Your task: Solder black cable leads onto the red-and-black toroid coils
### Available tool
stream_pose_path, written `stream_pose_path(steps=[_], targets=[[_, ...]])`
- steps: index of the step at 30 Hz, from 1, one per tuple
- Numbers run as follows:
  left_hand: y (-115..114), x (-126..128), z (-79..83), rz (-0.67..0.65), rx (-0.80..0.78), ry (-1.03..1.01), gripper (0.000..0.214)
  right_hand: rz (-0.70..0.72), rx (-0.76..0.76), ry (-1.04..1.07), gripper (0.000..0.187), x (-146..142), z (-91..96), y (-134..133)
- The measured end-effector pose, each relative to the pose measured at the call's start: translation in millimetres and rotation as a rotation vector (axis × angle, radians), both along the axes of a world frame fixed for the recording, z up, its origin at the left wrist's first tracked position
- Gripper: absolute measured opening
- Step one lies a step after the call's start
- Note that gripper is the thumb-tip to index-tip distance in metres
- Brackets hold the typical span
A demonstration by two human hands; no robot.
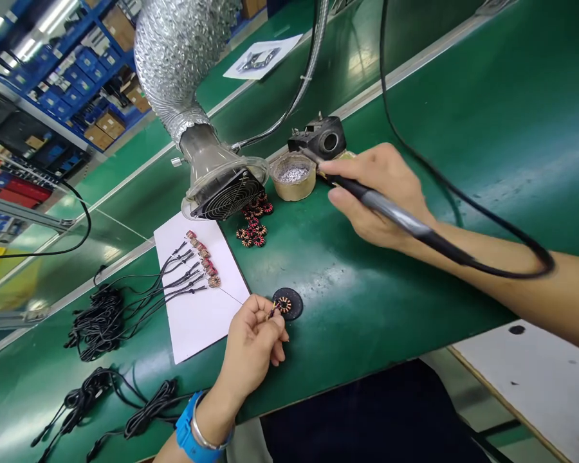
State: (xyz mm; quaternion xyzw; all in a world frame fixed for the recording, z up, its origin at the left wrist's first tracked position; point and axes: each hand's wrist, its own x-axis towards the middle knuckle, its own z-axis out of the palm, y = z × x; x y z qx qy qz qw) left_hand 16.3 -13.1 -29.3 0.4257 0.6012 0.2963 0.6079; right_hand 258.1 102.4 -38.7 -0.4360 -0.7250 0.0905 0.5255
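My left hand [253, 344] pinches a thin wire lead beside a small copper coil [284, 304] that rests on a round black pad [292, 305] on the green bench. My right hand [379, 193] grips a soldering iron [390, 211] like a pen. Its tip points toward the black iron stand [321, 137] and a small round tin of solder bits [293, 176]. The iron's black cord [506, 270] loops over my right forearm.
A silver fume duct with a fan grille [224, 193] hangs over a pile of wound coils [255, 225]. A white sheet [197, 289] holds several coils joined to black leads. Black cable bundles [96, 321] lie at left. A white board [535, 379] sits at right.
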Motion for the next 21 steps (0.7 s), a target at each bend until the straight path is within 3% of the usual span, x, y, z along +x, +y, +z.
stream_pose_path(steps=[4, 9, 13, 16, 21], targets=[[-2, -1, 4.3, -0.074, 0.053, 0.199, 0.019, 0.107, -0.088, -0.063, 0.032, -3, -15.6, 7], [-2, 1, 4.0, -0.195, 0.142, 0.433, 0.027, 0.400, -0.056, -0.108, 0.014, -28, -20.5, -32], [-3, 4, 2.2, -0.316, 0.231, 0.595, 0.037, 0.680, -0.203, -0.209, 0.022, -50, -23.6, -54], [-3, 4, -0.4, -0.341, 0.272, 0.692, 0.032, 0.714, -0.212, -0.192, 0.023, -60, -30.8, -57], [-3, 2, -6.7, -0.366, 0.279, 0.708, 0.036, 0.637, -0.063, -0.092, 0.020, -62, -42.2, -58]])
